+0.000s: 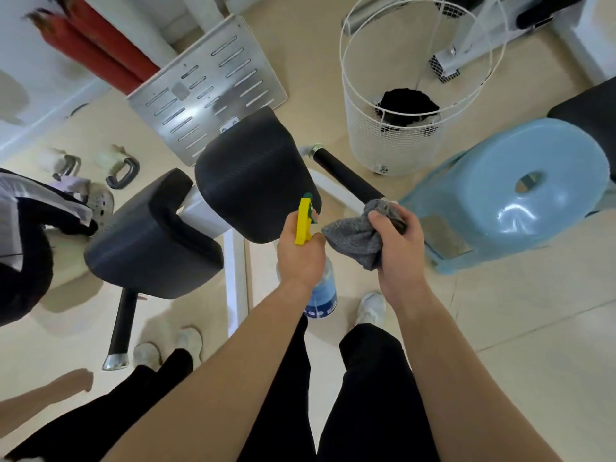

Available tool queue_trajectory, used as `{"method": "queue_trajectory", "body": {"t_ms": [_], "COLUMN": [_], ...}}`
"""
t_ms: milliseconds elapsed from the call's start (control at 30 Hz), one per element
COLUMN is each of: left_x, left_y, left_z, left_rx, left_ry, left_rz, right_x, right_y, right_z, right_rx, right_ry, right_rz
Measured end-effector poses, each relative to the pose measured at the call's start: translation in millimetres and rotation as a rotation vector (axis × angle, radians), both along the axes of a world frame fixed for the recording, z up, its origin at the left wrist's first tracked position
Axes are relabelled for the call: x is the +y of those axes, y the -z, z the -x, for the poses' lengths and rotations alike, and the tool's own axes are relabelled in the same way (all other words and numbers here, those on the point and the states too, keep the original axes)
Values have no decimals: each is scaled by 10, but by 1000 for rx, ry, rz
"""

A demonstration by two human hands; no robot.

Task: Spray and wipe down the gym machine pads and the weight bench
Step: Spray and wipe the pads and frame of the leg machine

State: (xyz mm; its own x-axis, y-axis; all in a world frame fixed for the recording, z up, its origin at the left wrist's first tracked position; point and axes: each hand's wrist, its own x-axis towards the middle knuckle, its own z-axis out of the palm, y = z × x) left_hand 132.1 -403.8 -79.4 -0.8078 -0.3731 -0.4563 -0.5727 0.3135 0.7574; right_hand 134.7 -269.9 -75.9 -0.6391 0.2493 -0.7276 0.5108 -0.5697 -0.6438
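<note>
In left grip (301, 258), spray bottle (322, 295).

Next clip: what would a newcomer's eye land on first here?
At centre, the left hand grips a yellow-triggered spray bottle and the right hand holds a bunched grey cloth, just before two black machine pads. At right stand a pale blue plastic stool and a white wire basket.

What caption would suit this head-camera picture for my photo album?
Left hand points a spray bottle toward a black machine pad, right hand grips a grey cloth, beside a blue stool.
</note>
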Motion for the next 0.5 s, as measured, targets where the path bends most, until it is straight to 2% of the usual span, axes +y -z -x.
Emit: {"method": "queue_trajectory", "body": {"t_ms": [167,333,500], "left_x": [207,195,30], "left_y": [102,165,-17], "left_z": [-39,-79,-58], "left_rx": [18,-83,23], "left_ry": [14,50,-63], "left_rz": [59,184,59], "right_x": [104,41,-323], "right_y": [39,22,118], "right_z": [-48,13,335], "right_rx": [21,101,218], "right_ry": [30,-66,-282], "right_rz": [-37,-73,-157]}}
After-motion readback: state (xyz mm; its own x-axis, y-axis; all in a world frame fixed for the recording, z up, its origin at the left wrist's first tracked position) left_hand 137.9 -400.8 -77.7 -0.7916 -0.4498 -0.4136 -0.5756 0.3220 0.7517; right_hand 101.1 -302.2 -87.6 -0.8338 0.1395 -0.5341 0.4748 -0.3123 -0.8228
